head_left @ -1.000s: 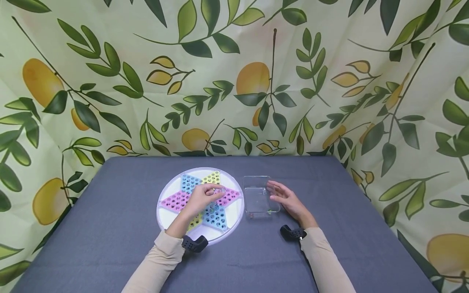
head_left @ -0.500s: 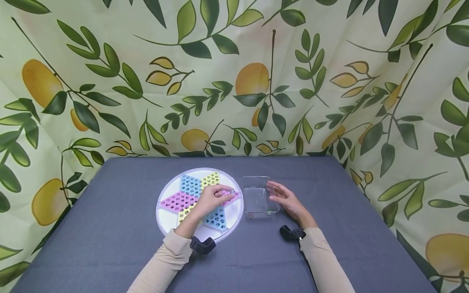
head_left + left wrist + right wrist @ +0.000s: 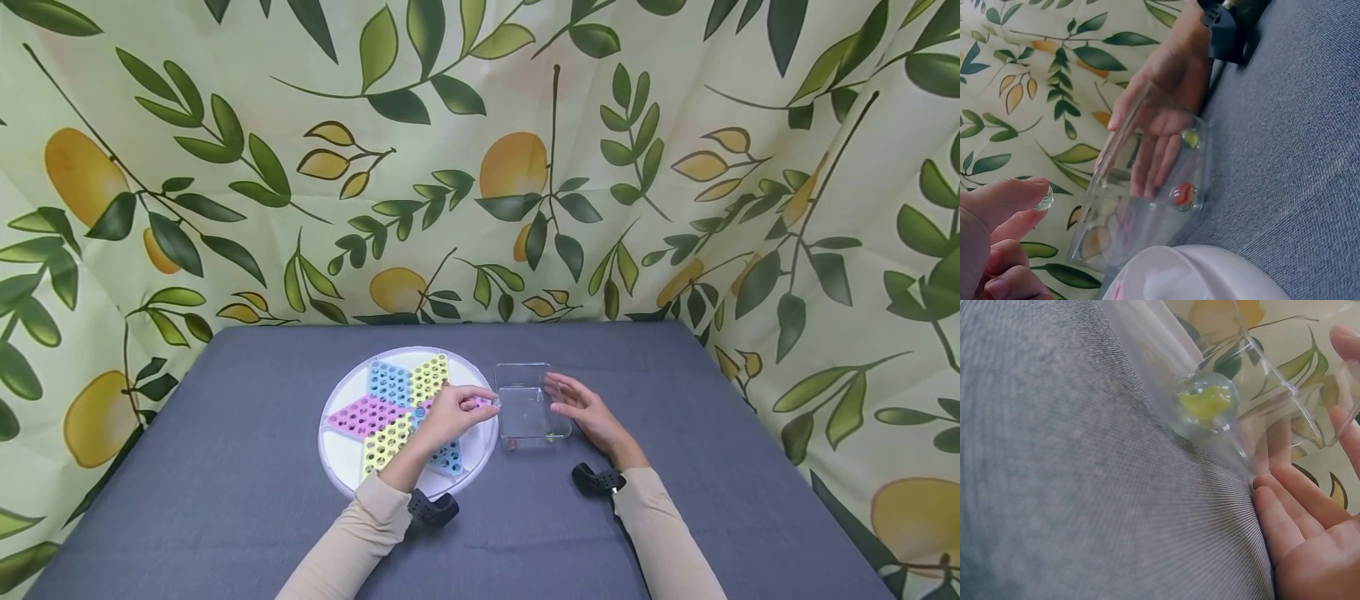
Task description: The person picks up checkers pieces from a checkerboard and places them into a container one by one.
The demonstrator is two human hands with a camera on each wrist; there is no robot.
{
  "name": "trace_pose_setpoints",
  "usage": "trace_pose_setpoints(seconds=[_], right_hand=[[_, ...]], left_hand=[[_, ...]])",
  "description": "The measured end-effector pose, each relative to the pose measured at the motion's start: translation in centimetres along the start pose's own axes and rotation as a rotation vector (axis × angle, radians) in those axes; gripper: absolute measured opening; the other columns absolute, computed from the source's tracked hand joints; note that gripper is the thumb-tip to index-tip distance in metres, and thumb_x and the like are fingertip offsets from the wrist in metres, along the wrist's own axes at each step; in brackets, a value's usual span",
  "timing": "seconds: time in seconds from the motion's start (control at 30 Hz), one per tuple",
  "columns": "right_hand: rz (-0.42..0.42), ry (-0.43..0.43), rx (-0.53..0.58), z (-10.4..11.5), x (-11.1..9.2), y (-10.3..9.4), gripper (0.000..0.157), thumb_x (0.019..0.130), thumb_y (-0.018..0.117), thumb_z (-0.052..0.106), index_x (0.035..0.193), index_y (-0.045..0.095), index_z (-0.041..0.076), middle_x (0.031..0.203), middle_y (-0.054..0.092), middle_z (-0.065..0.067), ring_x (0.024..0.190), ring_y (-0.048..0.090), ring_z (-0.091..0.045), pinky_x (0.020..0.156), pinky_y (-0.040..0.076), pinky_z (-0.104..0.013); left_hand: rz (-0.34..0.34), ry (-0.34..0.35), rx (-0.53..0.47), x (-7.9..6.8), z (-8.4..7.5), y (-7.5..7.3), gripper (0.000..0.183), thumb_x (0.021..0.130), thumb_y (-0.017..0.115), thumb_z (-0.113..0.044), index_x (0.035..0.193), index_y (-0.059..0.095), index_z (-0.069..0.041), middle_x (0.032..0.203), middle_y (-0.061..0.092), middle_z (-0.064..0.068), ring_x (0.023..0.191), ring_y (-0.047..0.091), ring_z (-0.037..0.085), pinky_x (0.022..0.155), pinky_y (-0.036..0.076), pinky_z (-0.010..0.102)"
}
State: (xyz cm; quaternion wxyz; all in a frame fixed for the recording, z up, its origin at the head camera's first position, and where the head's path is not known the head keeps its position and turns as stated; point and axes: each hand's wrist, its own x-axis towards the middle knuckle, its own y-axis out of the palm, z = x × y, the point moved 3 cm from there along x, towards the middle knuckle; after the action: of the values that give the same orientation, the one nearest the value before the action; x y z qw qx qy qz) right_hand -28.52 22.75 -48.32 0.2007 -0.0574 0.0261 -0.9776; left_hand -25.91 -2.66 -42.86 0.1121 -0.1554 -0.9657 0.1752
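My left hand [image 3: 456, 415] pinches a clear glass marble [image 3: 1046, 199] between thumb and forefinger. It hovers over the right edge of the round white Chinese checkers board [image 3: 342, 454], close to the left rim of a clear plastic box [image 3: 523, 436]. Relaxed, mostly straight fingers of my right hand [image 3: 592, 415] lie against the box's right side. Inside the box, in the left wrist view, are a marble with a yellow-green swirl [image 3: 1190, 138] and one with a red swirl [image 3: 1182, 196]. My left forearm and hand hide part of the board's star.
A grey cloth [image 3: 225, 467] covers the table. Behind it hangs a curtain [image 3: 450, 208] printed with leaves and yellow fruit. Black camera straps sit on both wrists. The board's star has pink, blue and yellow sections full of holes.
My left hand has moved right across the board with the marble, from above the pink section to the box's left rim. The right hand has stayed at the box.
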Motion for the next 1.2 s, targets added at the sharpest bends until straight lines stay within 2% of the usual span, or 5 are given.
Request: trace_pose_setpoints(seconds=[0.27, 0.4, 0.57, 0.7, 1.2], right_hand=[[-0.004, 0.012, -0.018, 0.0, 0.0, 0.1, 0.064, 0.093, 0.059, 0.008, 0.147, 0.028, -0.005, 0.154, 0.027, -0.029, 0.122, 0.046, 0.012, 0.099, 0.04, -0.007], [-0.007, 0.021, -0.033, 0.0, 0.0, 0.0, 0.063, 0.093, 0.059, 0.009, 0.148, 0.029, -0.003, 0.155, 0.027, -0.027, 0.127, 0.046, 0.007, 0.099, 0.039, -0.006], [-0.008, 0.034, -0.052, -0.1, 0.1, 0.0, 0.063, 0.094, 0.059, 0.01, 0.148, 0.03, 0.0, 0.155, 0.028, -0.025, 0.144, 0.036, -0.024, 0.099, 0.039, -0.006], [-0.005, 0.033, -0.052, -0.1, 0.1, 0.0, 0.063, 0.094, 0.059, 0.011, 0.148, 0.03, 0.0, 0.155, 0.027, -0.026, 0.145, 0.024, -0.041, 0.099, 0.039, -0.006], [-0.008, 0.043, -0.043, -0.1, 0.0, -0.1, 0.063, 0.094, 0.059, 0.01, 0.148, 0.029, 0.0, 0.156, 0.026, -0.026, 0.145, 0.021, -0.042, 0.098, 0.038, -0.005]], left_hand=[[0.013, -0.028, 0.046, 0.1, 0.2, 0.8, 0.025, 0.083, 0.073, -0.016, 0.105, 0.073, -0.004, 0.05, 0.024, -0.011, 0.048, 0.021, 0.001, 0.046, 0.019, 0.015], [0.031, -0.009, 0.04, 0.1, 0.2, 1.1, 0.025, 0.083, 0.072, -0.016, 0.105, 0.072, -0.003, 0.052, 0.025, -0.011, 0.049, 0.023, 0.001, 0.046, 0.02, 0.014], [0.049, -0.003, 0.041, 0.1, 0.3, 1.3, 0.026, 0.084, 0.072, -0.016, 0.106, 0.072, -0.002, 0.052, 0.025, -0.01, 0.048, 0.023, 0.001, 0.046, 0.02, 0.014], [0.057, 0.0, 0.039, 0.0, 0.5, 1.5, 0.028, 0.084, 0.072, -0.017, 0.106, 0.071, 0.0, 0.052, 0.026, -0.009, 0.048, 0.023, 0.003, 0.046, 0.021, 0.015], [0.062, -0.017, 0.025, -0.2, 0.7, 1.3, 0.028, 0.085, 0.07, -0.013, 0.109, 0.069, 0.002, 0.057, 0.025, -0.006, 0.052, 0.022, 0.002, 0.05, 0.022, 0.015]])
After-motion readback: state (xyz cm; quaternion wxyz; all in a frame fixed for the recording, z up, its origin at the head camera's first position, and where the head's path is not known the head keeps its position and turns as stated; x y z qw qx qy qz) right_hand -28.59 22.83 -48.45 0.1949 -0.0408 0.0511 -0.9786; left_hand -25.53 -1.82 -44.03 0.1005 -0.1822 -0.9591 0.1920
